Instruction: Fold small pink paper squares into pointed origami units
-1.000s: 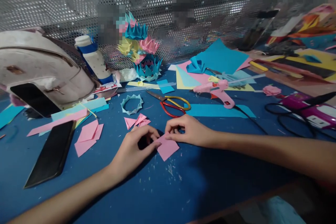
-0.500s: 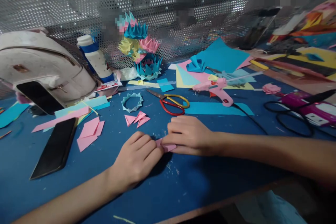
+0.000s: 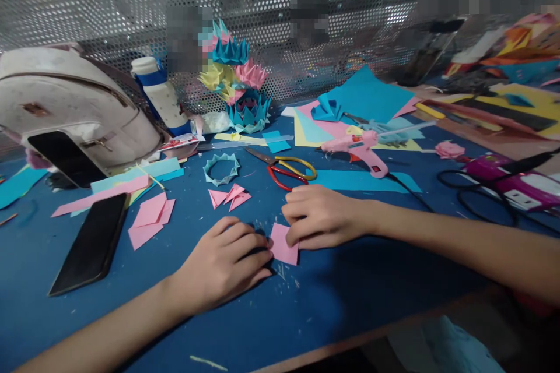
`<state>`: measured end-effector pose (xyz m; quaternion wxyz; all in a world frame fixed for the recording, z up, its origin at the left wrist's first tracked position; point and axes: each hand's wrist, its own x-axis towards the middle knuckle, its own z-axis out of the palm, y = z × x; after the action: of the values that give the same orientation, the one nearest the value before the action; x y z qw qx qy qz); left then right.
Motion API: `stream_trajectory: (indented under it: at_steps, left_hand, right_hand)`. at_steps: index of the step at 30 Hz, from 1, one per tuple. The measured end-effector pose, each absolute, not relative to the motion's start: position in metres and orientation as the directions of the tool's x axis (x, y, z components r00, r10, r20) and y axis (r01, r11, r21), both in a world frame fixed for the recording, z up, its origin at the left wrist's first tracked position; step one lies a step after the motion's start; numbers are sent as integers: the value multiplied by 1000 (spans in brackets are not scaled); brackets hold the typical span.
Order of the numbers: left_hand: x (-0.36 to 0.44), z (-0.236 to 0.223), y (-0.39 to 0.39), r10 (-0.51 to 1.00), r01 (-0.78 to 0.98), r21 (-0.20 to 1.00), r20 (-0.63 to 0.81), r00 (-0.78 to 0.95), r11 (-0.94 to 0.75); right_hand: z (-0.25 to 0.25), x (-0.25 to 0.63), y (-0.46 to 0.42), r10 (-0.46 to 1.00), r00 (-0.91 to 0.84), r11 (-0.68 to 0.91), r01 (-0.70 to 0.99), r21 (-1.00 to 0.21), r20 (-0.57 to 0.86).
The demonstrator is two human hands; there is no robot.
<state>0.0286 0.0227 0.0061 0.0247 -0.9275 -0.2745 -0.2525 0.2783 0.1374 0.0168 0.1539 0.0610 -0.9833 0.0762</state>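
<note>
A small pink paper piece (image 3: pixel 283 245) lies on the blue table (image 3: pixel 306 315) between my hands. My left hand (image 3: pixel 227 262) rests knuckles up, its fingertips pressed on the paper's left edge. My right hand (image 3: pixel 319 215) is curled, fingers folded down on the paper's upper right edge. Both hands pinch the paper against the table. Several folded pink triangles (image 3: pixel 230 197) lie just behind the hands, and a light blue paper ring (image 3: pixel 221 169) is further back.
Red-and-yellow scissors (image 3: pixel 286 170) and a pink glue gun (image 3: pixel 361 150) lie behind my right hand. A black phone (image 3: pixel 90 245) and pink paper squares (image 3: pixel 151 220) are at the left, a white backpack (image 3: pixel 74 111) beyond. Stacked paper flowers (image 3: pixel 236 84) stand by the mesh wall.
The pink paper went from unfolded to squeezed between both hands, and now shows as a smaller folded square. My hands shifted slightly toward me.
</note>
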Motion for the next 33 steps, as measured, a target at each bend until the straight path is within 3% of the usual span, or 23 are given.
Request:
stream_trajectory:
  at_steps: [6,10,12,18,22,26,33]
  left_hand:
    - [29,7,22,515,515,129,434,739,-848]
    - [28,6,20,522,527,116,422,741,-842]
    - [27,4,19,524,544,87,430,735,-835]
    - [26,1,6,526,587,1,443,726,-810]
    - [31,0,-3,577,618,-7,352,737,-786]
    - [36,-2,-6,626,645,25,274,730,-764]
    - [37,-2,-5,637,660,4,266,724,-751]
  right_hand:
    - [15,274,126,-41,-932,953,-146,-266,361]
    - [8,272,120,220,-943,845,57,-532,248]
    - [5,270,118,345,-925,790,196,-581,158]
    - [2,263,111,434,-891,825,334,-457,132]
    - [3,260,108,443,-890,850,378,-368,108]
    - [4,258,106,471,-878,841,421,-339,78]
    - [6,255,105,511,-858,824,474,-310,45]
